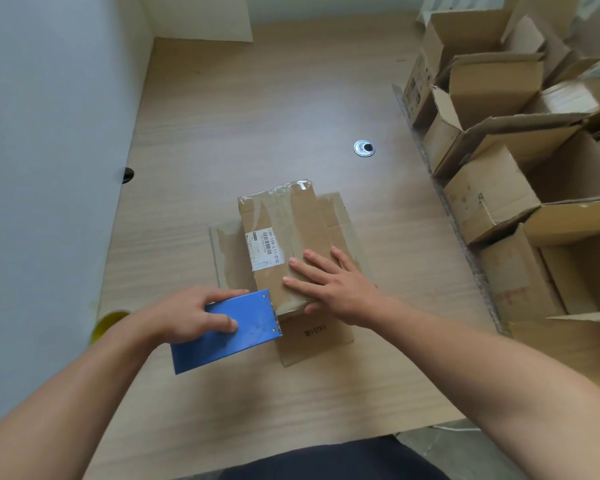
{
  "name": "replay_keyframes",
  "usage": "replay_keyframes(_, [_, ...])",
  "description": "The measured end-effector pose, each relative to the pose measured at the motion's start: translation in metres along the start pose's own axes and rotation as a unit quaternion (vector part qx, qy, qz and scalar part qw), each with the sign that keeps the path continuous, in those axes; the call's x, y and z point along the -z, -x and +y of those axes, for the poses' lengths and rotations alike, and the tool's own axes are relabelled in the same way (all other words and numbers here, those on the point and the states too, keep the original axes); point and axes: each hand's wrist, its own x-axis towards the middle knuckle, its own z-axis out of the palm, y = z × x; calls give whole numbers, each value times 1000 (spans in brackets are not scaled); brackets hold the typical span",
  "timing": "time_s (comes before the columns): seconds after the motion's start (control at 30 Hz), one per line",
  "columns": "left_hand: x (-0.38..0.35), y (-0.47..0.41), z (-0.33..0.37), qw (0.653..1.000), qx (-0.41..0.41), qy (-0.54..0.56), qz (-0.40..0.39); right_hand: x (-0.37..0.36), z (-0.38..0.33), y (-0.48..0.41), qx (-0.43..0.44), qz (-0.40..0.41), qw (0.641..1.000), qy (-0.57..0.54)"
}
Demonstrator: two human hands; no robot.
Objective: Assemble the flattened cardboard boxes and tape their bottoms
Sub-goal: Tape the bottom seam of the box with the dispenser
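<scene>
Gripping the blue tape dispenser (229, 337), our left hand (191, 315) curls its fingers over the top while the thumb lies on the blue face. The toothed end sits at the near edge of the cardboard box (284, 230). Just beside it, our right hand (333, 285) lies flat with fingers spread, pressing on the box's upturned face, the thumb hooked over the near edge.

The box rests in the middle of the desk (257, 116), a white label (265, 249) on top and old clear tape across the flaps. We judge it light and hollow. The card is likely stiff along the folds but ready to sag at the seam, and the old tape looks slick. A flat palm over the flaps near an edge should therefore serve better than a pinch.

Far right, the assembled boxes (492, 133) stand open and crowded together.
</scene>
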Motion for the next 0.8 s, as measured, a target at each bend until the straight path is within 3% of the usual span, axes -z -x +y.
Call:
replay_keyframes(0.1, [-6,6,-4,1000,-3,9,23,-4,-2,2,-4,32,999,17])
replay_keyframes(0.3, [-6,22,-16,998,-26,-22,47,-5,0,2,-4,9,1000,23])
replay_keyframes(0.53, [10,46,-51,996,25,-31,77,-5,0,0,-10,-24,1000,16])
replay_keyframes(0.8, [-18,5,-39,957,78,-188,204,-9,2,-2,-30,-62,998,13])
